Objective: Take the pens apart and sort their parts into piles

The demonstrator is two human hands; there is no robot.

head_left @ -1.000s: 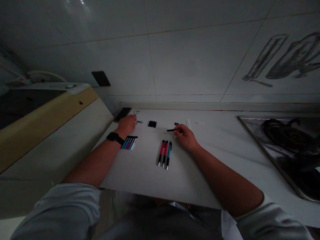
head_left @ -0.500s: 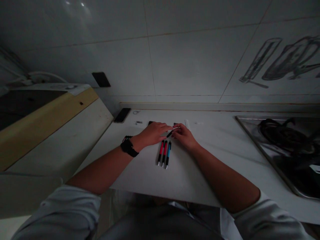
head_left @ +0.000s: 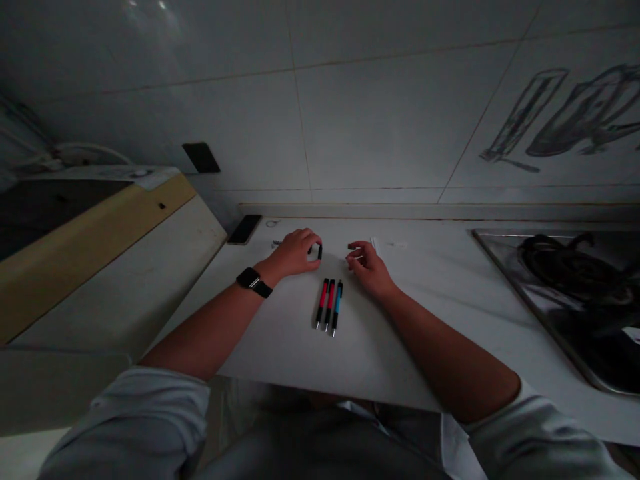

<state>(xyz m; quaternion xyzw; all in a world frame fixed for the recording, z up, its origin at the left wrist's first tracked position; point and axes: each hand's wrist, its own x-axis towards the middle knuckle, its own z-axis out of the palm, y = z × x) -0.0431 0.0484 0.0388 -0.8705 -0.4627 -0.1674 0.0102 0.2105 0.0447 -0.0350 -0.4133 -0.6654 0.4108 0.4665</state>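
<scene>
Three assembled pens (head_left: 329, 303), two red and one blue with black grips, lie side by side on the white counter (head_left: 300, 347). My left hand (head_left: 294, 253), with a dark watch on its wrist, is curled just left of them and pinches a small black pen part (head_left: 319, 251). My right hand (head_left: 367, 268) rests right of the pens with its fingers curled together. What its fingertips hold, if anything, I cannot make out. A small dark piece (head_left: 354, 247) lies just beyond its fingertips.
A dark phone (head_left: 245, 229) lies at the counter's back left, with small springs (head_left: 275, 243) near it. Thin white parts (head_left: 376, 245) sit behind my right hand. A gas hob (head_left: 575, 280) fills the right side. A tiled wall stands behind.
My left hand came from the far left to meet my right hand over the pens, then drew back left with a black part. My left wrist now covers the coloured barrels.
</scene>
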